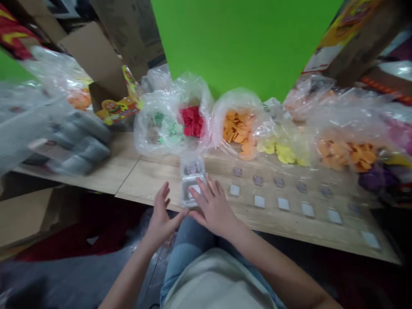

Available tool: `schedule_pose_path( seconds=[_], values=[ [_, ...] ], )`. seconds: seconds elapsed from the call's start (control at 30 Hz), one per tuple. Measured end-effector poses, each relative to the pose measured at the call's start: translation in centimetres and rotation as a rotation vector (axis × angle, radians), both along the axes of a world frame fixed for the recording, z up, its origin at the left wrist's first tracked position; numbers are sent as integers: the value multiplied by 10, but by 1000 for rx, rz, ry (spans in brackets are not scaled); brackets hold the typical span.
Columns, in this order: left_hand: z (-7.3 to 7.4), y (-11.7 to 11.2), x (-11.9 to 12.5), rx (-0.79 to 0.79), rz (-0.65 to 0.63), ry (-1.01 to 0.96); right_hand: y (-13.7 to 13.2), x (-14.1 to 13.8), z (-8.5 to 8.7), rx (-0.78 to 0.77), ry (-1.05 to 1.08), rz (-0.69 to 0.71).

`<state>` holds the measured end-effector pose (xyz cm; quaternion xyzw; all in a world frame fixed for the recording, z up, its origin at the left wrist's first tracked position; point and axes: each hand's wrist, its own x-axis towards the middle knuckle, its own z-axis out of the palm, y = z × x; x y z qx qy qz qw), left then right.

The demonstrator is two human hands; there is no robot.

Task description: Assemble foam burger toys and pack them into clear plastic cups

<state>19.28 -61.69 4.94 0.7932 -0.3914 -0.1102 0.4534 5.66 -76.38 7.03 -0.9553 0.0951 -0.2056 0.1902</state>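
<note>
A small clear plastic case (193, 180) lies at the near edge of the wooden table top (144, 182), with a dark square and a white square inside it. My right hand (212, 206) rests on its lower part with the fingers spread. My left hand (162, 212) is just left of the case, fingers apart, its thumb reaching toward the lower corner. Right of the case, small squares (283, 204) lie in rows on the wood: white ones near the edge, dark ones (258, 180) behind them.
Clear plastic bags of green, red, orange and yellow cut shapes (236, 124) line the table's back. Grey packets in plastic (80, 143) lie at the left. Cardboard boxes (93, 60) and a green backdrop (238, 38) stand behind.
</note>
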Motion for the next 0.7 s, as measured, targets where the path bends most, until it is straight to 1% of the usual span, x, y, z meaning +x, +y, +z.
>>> schedule_pose_path(
  seconds=[0.07,0.13,0.17,0.2,0.23,0.3,0.4,0.43,0.5,0.57,0.63,0.7],
  values=[
    [-19,-2,3,-61,-71,272,13,32,-1,65,27,-28],
    [-34,-5,7,-167,-102,463,19,53,-5,85,30,5],
    [-39,-5,11,-225,-84,528,21,61,-7,77,22,50],
    [-43,-2,17,-273,-38,564,23,70,-9,69,10,98],
    [-45,3,26,-306,25,566,26,78,-10,72,-2,139],
    [-45,19,47,-324,127,525,35,99,-12,136,-19,185],
    [-38,51,80,-276,165,432,53,132,-12,298,-60,185],
    [-34,61,88,-245,176,379,59,141,-10,346,-84,182],
    [-22,76,98,-190,222,208,67,154,-5,446,-148,179],
    [-9,84,101,-183,273,0,70,161,1,579,-200,159],
    [4,85,100,-221,294,-173,67,161,8,744,-223,134],
    [16,79,96,-295,305,-248,62,157,12,915,-230,112]
  ],
)
